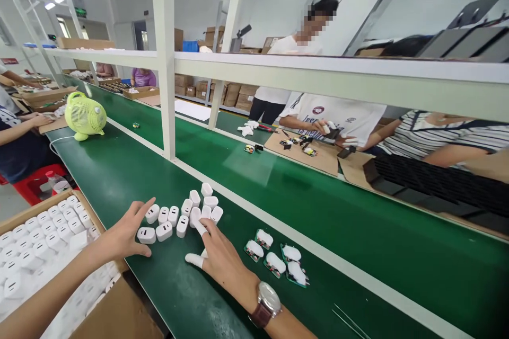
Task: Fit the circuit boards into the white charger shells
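A cluster of white plug housings [173,215] is set out on the green surface [167,286], between the two hands. The left hand [129,228] is held at the cluster's left end, thumb and fingers spread apart; contact with the nearest housings cannot be confirmed. The right hand [218,254] is placed at the other end, thumb and index finger apart and white-capped; the index fingertip is laid over a housing, and nothing is seen gripped. To the right, five white-topped circuit boards [275,264] are grouped, with tweezers [352,321] placed beyond them. At left, similar housings are packed in rows in a carton [119,310]. Farther along, a green fan [84,115] is stood on the surface. The surface is spanned by a white shelf frame [164,63]; past it, parts are handled by a co-worker [334,111] over cardboard [326,167]. Stacked boxes [246,96] are stored behind.
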Available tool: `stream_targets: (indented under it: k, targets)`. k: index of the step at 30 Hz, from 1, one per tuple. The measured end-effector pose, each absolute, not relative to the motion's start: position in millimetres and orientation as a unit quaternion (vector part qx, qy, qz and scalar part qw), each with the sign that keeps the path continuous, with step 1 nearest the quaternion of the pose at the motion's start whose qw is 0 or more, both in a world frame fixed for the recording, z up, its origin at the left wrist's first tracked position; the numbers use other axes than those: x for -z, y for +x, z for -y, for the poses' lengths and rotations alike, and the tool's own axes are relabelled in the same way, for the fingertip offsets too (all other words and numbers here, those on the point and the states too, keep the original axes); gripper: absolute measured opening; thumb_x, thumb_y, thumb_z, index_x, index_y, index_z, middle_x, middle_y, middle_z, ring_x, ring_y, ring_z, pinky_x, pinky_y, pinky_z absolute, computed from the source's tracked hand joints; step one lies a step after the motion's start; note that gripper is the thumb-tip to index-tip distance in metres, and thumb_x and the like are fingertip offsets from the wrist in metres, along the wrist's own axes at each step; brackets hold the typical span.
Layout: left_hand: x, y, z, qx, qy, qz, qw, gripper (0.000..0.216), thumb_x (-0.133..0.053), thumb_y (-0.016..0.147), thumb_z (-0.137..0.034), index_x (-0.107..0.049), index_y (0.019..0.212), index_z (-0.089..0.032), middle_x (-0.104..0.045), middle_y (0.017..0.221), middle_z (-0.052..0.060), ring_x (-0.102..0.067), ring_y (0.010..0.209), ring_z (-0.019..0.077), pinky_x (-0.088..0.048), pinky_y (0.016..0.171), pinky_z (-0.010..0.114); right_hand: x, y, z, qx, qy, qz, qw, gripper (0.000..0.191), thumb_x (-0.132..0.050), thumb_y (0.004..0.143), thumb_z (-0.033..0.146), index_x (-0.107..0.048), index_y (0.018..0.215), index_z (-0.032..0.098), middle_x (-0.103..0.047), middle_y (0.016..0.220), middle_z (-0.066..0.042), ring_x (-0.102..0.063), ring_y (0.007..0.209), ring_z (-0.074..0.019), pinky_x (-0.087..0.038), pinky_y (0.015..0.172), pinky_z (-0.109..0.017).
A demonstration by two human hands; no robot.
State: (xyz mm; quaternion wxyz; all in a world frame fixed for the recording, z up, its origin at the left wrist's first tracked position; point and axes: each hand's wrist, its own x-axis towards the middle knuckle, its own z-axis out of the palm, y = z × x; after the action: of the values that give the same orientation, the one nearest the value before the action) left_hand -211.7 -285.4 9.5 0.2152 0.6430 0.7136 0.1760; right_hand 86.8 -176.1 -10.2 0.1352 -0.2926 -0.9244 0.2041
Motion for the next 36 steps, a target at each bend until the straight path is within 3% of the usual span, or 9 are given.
stream_targets:
  k: [4,8,10,16,20,29,32,36]
  targets:
    - [22,-209,296,-0.226,0.618,-0.729,0.186,0.103,-0.071,0.087,-0.046,-0.006,0.166,-0.032,-0.056,0.119,0.008,-0.064,0.103,0.0284,-0.057,0.091,0.042,32,121,186,-0.202,-0.324,0.905,0.187,0.064,-0.080,0.085,0.031,-0.049,0.138,0.014,-0.033,0.158,-0.025,-0.045,0.142,-0.0412,-0.046,0.115,-0.059]
    - [27,-208,297,-0.240,0.605,-0.736,0.187,0.079,-0.058,0.095,-0.046,-0.018,0.160,-0.027,-0.058,0.103,0.002,-0.067,0.094,0.0253,-0.056,0.091,0.041,42,139,199,-0.190,-0.352,0.897,0.190,0.030,-0.063,0.095,0.022,-0.057,0.124,0.017,-0.056,0.134,-0.019,-0.056,0.127,-0.0369,-0.051,0.107,-0.059]
    - [12,-210,294,-0.245,0.602,-0.738,0.182,0.072,-0.056,0.096,-0.047,-0.024,0.157,-0.026,-0.058,0.099,0.001,-0.067,0.090,0.0238,-0.056,0.088,0.039,38,142,199,-0.205,-0.346,0.894,0.198,0.021,-0.053,0.098,0.017,-0.059,0.118,0.018,-0.059,0.128,-0.017,-0.060,0.120,-0.0330,-0.055,0.102,-0.053]
    - [-46,-218,259,-0.335,0.627,-0.696,0.101,0.067,-0.064,0.094,-0.053,-0.043,0.151,-0.027,-0.063,0.108,0.004,-0.066,0.100,0.0247,-0.055,0.092,0.037,12,136,180,-0.290,-0.294,0.866,0.282,0.042,-0.055,0.097,0.019,-0.049,0.139,0.023,-0.057,0.137,-0.013,-0.057,0.127,-0.0277,-0.052,0.108,-0.048]
    - [-47,-217,222,-0.343,0.625,-0.690,0.127,0.064,-0.064,0.092,-0.050,-0.047,0.148,-0.025,-0.067,0.117,0.006,-0.067,0.100,0.0246,-0.057,0.089,0.037,15,137,174,-0.341,-0.328,0.833,0.287,0.052,-0.060,0.091,0.021,-0.045,0.141,0.023,-0.058,0.137,-0.012,-0.063,0.120,-0.0258,-0.054,0.106,-0.046]
    - [-10,-195,159,-0.208,0.693,-0.672,0.159,0.060,-0.062,0.090,-0.041,-0.054,0.145,-0.016,-0.072,0.114,0.012,-0.060,0.120,0.0337,-0.053,0.099,0.047,24,129,176,-0.341,-0.300,0.842,0.291,0.045,-0.058,0.087,0.012,-0.054,0.131,0.024,-0.064,0.123,-0.009,-0.063,0.117,-0.0256,-0.055,0.101,-0.044]
    - [-17,-194,158,-0.207,0.692,-0.669,0.174,0.062,-0.062,0.092,-0.049,-0.054,0.146,-0.020,-0.072,0.122,0.012,-0.062,0.122,0.0323,-0.053,0.100,0.045,26,126,177,-0.367,-0.343,0.827,0.252,0.035,-0.061,0.091,0.016,-0.055,0.125,0.023,-0.067,0.121,-0.008,-0.067,0.114,-0.0246,-0.055,0.104,-0.045]
    - [-36,-211,191,-0.176,0.670,-0.698,0.182,0.083,-0.065,0.088,-0.068,-0.044,0.156,-0.025,-0.056,0.150,0.015,-0.056,0.133,0.0362,-0.054,0.101,0.046,21,133,183,-0.289,-0.334,0.867,0.232,0.039,-0.063,0.094,0.019,-0.054,0.132,0.023,-0.057,0.144,-0.013,-0.056,0.135,-0.0300,-0.048,0.115,-0.051]
